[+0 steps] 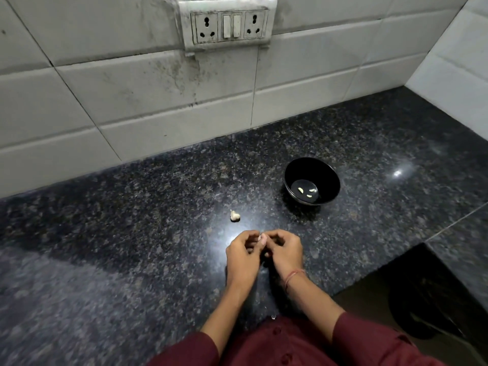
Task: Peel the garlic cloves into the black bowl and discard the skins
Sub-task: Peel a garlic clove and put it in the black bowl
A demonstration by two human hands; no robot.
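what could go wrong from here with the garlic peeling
1. The clove is pinched between the left hand and right hand over the counter, short of the bowl; a slip could drop it on the counter.
2. Peelings may scatter on the speckled counter and be hard to spot.
3. The loose garlic piece near the hands could get knocked away.

The person wears a dark maroon shirt (290, 344) of plain cloth, with round buttons (276, 331) of the same colour set in a row down its front. Its left sleeve (190, 350) and right sleeve (369, 336) are loose and end well up the forearms, which are bare from there to the left grip (244, 256) and the right grip (286, 250). A thin thread band (291, 277), red and orange, circles the right wrist in a few strands.
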